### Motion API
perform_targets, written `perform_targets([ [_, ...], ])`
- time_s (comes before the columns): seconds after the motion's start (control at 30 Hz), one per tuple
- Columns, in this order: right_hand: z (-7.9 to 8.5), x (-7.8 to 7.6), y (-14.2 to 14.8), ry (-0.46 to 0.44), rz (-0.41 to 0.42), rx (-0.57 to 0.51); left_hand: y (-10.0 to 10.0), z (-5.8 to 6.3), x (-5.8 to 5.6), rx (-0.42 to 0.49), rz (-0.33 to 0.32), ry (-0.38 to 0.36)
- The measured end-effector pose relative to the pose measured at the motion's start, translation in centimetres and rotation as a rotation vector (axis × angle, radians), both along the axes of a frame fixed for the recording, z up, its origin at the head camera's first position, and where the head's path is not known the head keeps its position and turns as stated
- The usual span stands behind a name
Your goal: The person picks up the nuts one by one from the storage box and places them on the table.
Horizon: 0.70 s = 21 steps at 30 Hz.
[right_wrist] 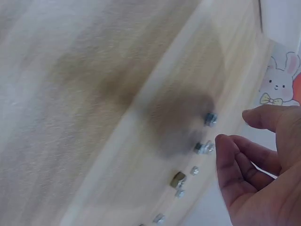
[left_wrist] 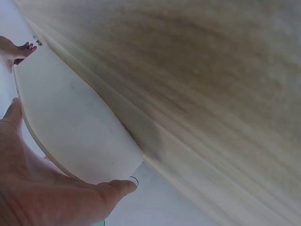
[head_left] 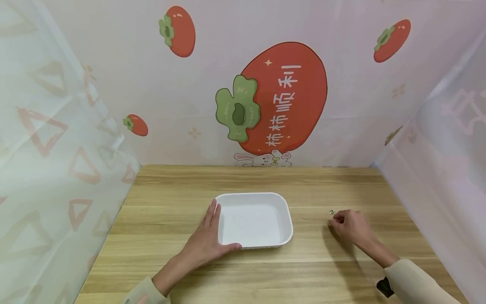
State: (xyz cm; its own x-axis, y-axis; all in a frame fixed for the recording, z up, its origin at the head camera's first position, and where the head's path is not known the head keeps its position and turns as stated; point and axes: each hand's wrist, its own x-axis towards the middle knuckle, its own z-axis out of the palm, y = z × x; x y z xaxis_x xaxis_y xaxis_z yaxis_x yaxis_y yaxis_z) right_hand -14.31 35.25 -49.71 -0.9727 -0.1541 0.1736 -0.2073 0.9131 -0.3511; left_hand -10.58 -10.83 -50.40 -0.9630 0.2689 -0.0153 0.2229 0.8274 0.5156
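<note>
A white rectangular tray [head_left: 250,221] stands on the wooden table with nothing visible inside. My left hand [head_left: 203,245] touches its left end, fingers straight along the side and thumb lying at the front rim. Over the table right of the tray is my right hand [head_left: 351,226], its fingers bent and a gap between thumb and fingertips. Nothing shows in that gap in the right wrist view. Several small metal pieces lie close to those fingertips there, among them a silvery nut-like piece [right_wrist: 211,119] and a larger brass-coloured nut [right_wrist: 178,180]; their exact kinds are blurred.
The wooden tabletop [head_left: 171,219] spreads around the tray on all sides. A patterned cloth [head_left: 353,105] with printed persimmons hangs behind it, and pale cloth sides border the table left and right.
</note>
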Motion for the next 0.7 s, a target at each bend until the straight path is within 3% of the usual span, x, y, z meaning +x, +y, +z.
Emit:
perform_targets([
  [0.3, 0.9, 0.1, -1.2, 0.013, 0.040, 0.031, -0.1, 0.6, 0.0, -0.019, -0.015, 0.036],
  [0.47, 1.3, 0.4, -1.9, 0.082, 0.112, 0.088, -0.7, 1.4, -0.3, -0.049, -0.010, 0.059],
  [0.7, 1.4, 0.1, -2.8, 0.162, 0.165, 0.154, -2.7, 2.6, -1.1, -0.071, 0.014, 0.158],
])
